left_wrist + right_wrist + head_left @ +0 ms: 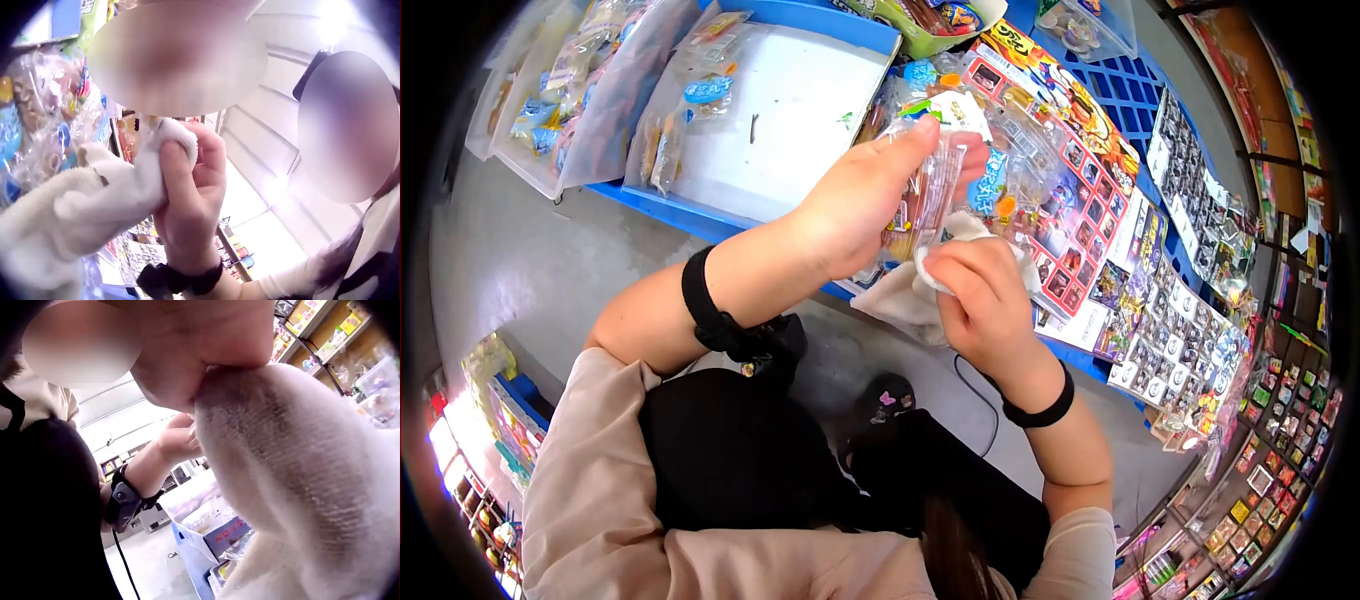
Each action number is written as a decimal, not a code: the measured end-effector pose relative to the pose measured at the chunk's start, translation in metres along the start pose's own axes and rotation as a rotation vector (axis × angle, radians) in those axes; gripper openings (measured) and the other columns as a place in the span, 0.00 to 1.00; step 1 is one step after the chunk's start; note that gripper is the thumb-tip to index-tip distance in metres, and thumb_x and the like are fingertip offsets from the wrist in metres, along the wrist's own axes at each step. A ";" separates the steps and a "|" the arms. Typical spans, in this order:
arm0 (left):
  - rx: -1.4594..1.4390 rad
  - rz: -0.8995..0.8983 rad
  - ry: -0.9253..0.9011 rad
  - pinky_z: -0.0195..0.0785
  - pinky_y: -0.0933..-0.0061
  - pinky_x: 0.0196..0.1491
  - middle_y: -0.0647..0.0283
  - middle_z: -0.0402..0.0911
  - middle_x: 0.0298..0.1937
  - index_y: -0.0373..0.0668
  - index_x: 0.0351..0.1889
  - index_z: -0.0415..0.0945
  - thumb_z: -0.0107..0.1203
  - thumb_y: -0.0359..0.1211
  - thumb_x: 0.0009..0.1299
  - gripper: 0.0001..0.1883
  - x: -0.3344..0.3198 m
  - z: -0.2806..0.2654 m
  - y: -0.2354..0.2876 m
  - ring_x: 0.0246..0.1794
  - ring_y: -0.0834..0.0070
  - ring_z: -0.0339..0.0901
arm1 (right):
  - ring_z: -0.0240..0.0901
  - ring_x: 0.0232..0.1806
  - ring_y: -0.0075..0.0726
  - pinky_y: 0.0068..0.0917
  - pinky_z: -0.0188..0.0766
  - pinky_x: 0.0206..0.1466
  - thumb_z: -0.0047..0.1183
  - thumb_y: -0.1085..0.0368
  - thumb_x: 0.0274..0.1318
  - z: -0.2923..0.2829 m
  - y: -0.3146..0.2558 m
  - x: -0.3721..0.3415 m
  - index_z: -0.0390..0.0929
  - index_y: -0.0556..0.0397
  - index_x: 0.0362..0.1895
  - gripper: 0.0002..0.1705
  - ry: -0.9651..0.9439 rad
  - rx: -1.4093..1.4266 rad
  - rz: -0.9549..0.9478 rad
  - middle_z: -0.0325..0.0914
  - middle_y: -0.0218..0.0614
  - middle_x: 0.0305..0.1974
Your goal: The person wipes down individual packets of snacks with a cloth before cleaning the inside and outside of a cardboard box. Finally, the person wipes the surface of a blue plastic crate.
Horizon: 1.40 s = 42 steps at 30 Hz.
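In the head view, my left hand (865, 195) grips a clear plastic packet (938, 190) with brownish contents, its thumb lying along the top. Close beside it, my right hand (990, 300) pinches a white cloth (905, 302) right at the packet's lower end. The left wrist view shows the right hand (194, 181) with its thumb pressed on the bunched cloth (87, 200), whose loose part hangs to the left. Grey smudges mark the cloth (300, 456) in the right wrist view, where it hides much of the left hand.
Bagged snacks with blue labels (990, 180) lie beyond the hands. To the left stand a white-bottomed blue tray (785, 120) and a translucent bin (565, 165) of packets. Printed picture sheets (1075, 230) cover the right side, near a blue crate (1125, 95). Stocked shelves (1250, 500) line the far right.
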<state>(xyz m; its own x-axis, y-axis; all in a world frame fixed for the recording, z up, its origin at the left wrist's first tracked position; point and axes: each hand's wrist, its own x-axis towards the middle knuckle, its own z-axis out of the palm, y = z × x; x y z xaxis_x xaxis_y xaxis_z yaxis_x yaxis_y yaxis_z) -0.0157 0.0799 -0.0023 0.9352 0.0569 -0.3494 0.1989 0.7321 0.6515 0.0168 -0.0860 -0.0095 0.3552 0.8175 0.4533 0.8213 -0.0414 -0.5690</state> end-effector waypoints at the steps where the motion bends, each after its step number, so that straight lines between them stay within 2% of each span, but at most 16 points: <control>1: 0.000 0.000 0.002 0.60 0.70 0.58 0.53 0.70 0.55 0.31 0.56 0.62 0.35 0.46 0.73 0.26 -0.003 -0.003 0.003 0.55 0.67 0.69 | 0.68 0.36 0.46 0.33 0.67 0.39 0.54 0.79 0.32 -0.003 0.002 -0.002 0.73 0.55 0.38 0.21 -0.001 0.002 0.000 0.71 0.39 0.38; 4: 0.488 0.303 -0.179 0.56 0.64 0.61 0.56 0.71 0.55 0.41 0.54 0.69 0.36 0.48 0.72 0.23 -0.009 -0.012 0.008 0.56 0.65 0.67 | 0.70 0.41 0.42 0.31 0.68 0.42 0.54 0.78 0.38 -0.013 0.004 -0.005 0.73 0.57 0.39 0.17 -0.067 0.067 0.132 0.73 0.39 0.41; 6: 1.314 1.290 -0.486 0.49 0.56 0.63 0.63 0.71 0.55 0.56 0.48 0.76 0.43 0.48 0.69 0.16 -0.006 -0.013 0.008 0.58 0.64 0.64 | 0.71 0.45 0.35 0.28 0.69 0.45 0.51 0.73 0.49 -0.019 0.004 0.000 0.71 0.58 0.44 0.15 0.102 0.920 0.749 0.73 0.38 0.43; 7: 1.310 1.293 -0.488 0.49 0.56 0.63 0.63 0.71 0.55 0.56 0.48 0.76 0.43 0.48 0.69 0.16 -0.007 -0.012 0.005 0.58 0.64 0.64 | 0.71 0.45 0.35 0.28 0.69 0.45 0.51 0.73 0.49 -0.025 0.006 0.003 0.71 0.58 0.44 0.15 0.104 0.917 0.750 0.73 0.38 0.43; 9: 1.385 1.458 -0.563 0.42 0.49 0.64 0.69 0.70 0.56 0.65 0.43 0.77 0.51 0.47 0.63 0.11 -0.012 -0.011 -0.007 0.59 0.64 0.61 | 0.70 0.47 0.30 0.26 0.69 0.46 0.49 0.66 0.56 -0.036 0.009 0.007 0.68 0.61 0.50 0.18 -0.063 1.532 1.075 0.73 0.37 0.44; 11: 1.366 1.426 -0.610 0.40 0.49 0.64 0.73 0.69 0.57 0.65 0.44 0.77 0.54 0.44 0.60 0.13 -0.013 -0.015 -0.016 0.61 0.64 0.59 | 0.71 0.44 0.29 0.24 0.69 0.45 0.51 0.63 0.56 -0.025 0.009 -0.004 0.66 0.61 0.52 0.22 0.028 1.294 0.898 0.73 0.37 0.44; 13: 1.486 1.495 -0.646 0.40 0.47 0.64 0.75 0.68 0.58 0.65 0.45 0.76 0.56 0.42 0.58 0.15 -0.014 -0.017 -0.019 0.64 0.63 0.55 | 0.71 0.43 0.26 0.22 0.69 0.44 0.52 0.63 0.55 -0.023 0.012 -0.006 0.67 0.60 0.51 0.21 -0.074 1.418 1.160 0.73 0.35 0.43; 17: 1.498 1.509 -0.595 0.39 0.46 0.65 0.67 0.64 0.60 0.66 0.47 0.74 0.56 0.38 0.57 0.18 -0.018 -0.019 -0.010 0.66 0.62 0.51 | 0.70 0.40 0.21 0.19 0.68 0.42 0.55 0.63 0.52 -0.027 0.002 -0.002 0.70 0.58 0.48 0.20 -0.074 1.144 1.052 0.74 0.33 0.41; 21: 1.281 1.128 -0.386 0.52 0.52 0.60 0.55 0.63 0.58 0.47 0.53 0.68 0.52 0.29 0.54 0.25 -0.021 -0.026 0.014 0.59 0.63 0.59 | 0.70 0.40 0.20 0.20 0.67 0.42 0.57 0.63 0.50 -0.035 0.000 0.002 0.71 0.58 0.47 0.20 -0.021 1.147 1.009 0.74 0.33 0.40; 23: 0.601 0.401 -0.343 0.50 0.60 0.61 0.52 0.60 0.60 0.39 0.52 0.67 0.51 0.34 0.60 0.21 -0.020 -0.026 0.015 0.61 0.65 0.58 | 0.69 0.41 0.20 0.20 0.66 0.43 0.57 0.65 0.50 -0.039 0.002 0.002 0.72 0.57 0.46 0.19 -0.052 1.029 1.001 0.75 0.32 0.40; 24: 0.510 0.216 -0.338 0.58 0.70 0.55 0.55 0.67 0.55 0.36 0.50 0.69 0.49 0.35 0.65 0.17 -0.020 -0.024 0.016 0.51 0.72 0.66 | 0.69 0.41 0.20 0.20 0.66 0.43 0.57 0.65 0.50 -0.038 0.004 0.001 0.72 0.57 0.46 0.19 -0.054 1.031 1.000 0.75 0.32 0.40; 27: 0.561 0.034 -0.353 0.64 0.76 0.47 0.59 0.75 0.44 0.36 0.48 0.71 0.48 0.37 0.69 0.16 -0.017 -0.022 0.010 0.42 0.78 0.72 | 0.69 0.42 0.20 0.20 0.65 0.45 0.57 0.65 0.50 -0.038 0.006 0.001 0.73 0.58 0.46 0.18 -0.088 0.973 0.891 0.75 0.32 0.40; 28: 0.478 0.052 -0.285 0.67 0.80 0.40 0.65 0.78 0.35 0.34 0.44 0.74 0.49 0.38 0.69 0.15 -0.019 -0.018 0.009 0.36 0.81 0.74 | 0.69 0.42 0.21 0.21 0.65 0.46 0.56 0.65 0.51 -0.039 0.004 0.004 0.73 0.58 0.45 0.17 -0.103 0.945 0.874 0.75 0.32 0.40; 32: 0.358 -0.046 -0.134 0.69 0.79 0.37 0.65 0.78 0.36 0.34 0.41 0.75 0.50 0.37 0.68 0.14 -0.018 -0.022 0.017 0.34 0.80 0.74 | 0.69 0.43 0.23 0.22 0.64 0.49 0.53 0.67 0.52 -0.048 0.004 0.004 0.72 0.58 0.47 0.17 -0.022 0.868 0.963 0.74 0.32 0.40; 38: 1.011 0.294 0.141 0.61 0.86 0.30 0.67 0.77 0.30 0.34 0.39 0.76 0.50 0.36 0.68 0.13 -0.027 -0.005 0.028 0.30 0.88 0.68 | 0.63 0.46 0.31 0.27 0.62 0.51 0.49 0.69 0.50 -0.066 -0.011 0.011 0.55 0.57 0.55 0.27 0.436 0.591 0.718 0.61 0.39 0.49; 42: 0.861 0.305 0.122 0.62 0.85 0.32 0.68 0.76 0.30 0.35 0.42 0.74 0.49 0.35 0.69 0.12 -0.017 -0.006 0.005 0.31 0.88 0.69 | 0.66 0.43 0.40 0.32 0.64 0.45 0.52 0.78 0.42 -0.045 -0.012 0.024 0.65 0.57 0.44 0.21 0.278 -0.070 0.250 0.65 0.44 0.42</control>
<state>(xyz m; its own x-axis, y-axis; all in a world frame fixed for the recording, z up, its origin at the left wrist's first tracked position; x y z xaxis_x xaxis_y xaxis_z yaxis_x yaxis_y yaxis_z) -0.0324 0.0862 0.0031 0.9553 0.2717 -0.1167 0.1438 -0.0818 0.9862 0.0352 -0.0913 0.0389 0.6480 0.5906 0.4810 0.7192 -0.2666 -0.6416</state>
